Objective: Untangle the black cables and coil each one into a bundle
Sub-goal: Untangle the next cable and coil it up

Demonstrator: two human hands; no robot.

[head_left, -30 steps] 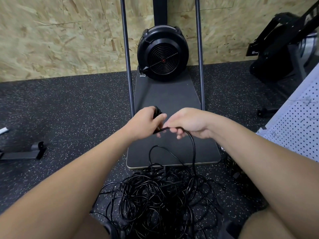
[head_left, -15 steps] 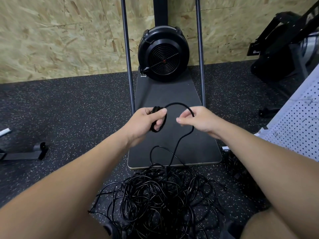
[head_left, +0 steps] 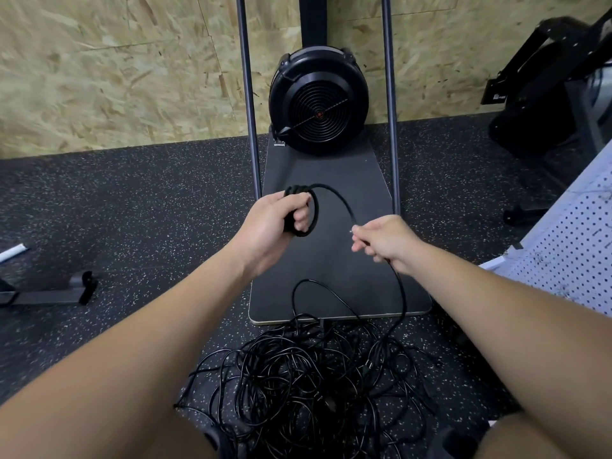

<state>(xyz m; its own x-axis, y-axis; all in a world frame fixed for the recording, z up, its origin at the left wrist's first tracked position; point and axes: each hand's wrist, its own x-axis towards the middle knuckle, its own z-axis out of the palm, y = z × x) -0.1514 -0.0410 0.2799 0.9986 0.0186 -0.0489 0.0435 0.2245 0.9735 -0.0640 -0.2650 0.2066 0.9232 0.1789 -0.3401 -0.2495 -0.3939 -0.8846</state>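
My left hand [head_left: 276,221] is closed around a small coil of black cable [head_left: 314,212] with a few loops, held above the black base plate. From the coil one strand of the cable [head_left: 342,202] arcs right and down into my right hand [head_left: 385,241], which pinches it. Below that hand the strand drops to a large tangled pile of black cables [head_left: 308,382] on the speckled floor between my knees.
A black base plate [head_left: 331,266] carries a round black fan housing [head_left: 318,101] and two upright metal poles [head_left: 246,94]. A white perforated panel [head_left: 576,246] stands at the right. Black equipment [head_left: 546,94] sits at the back right, a dark metal foot [head_left: 59,293] at the left.
My hands have moved apart. The right hand slid right and down along the strand, drawing more cable out of the pile, while the left hand kept the coil.
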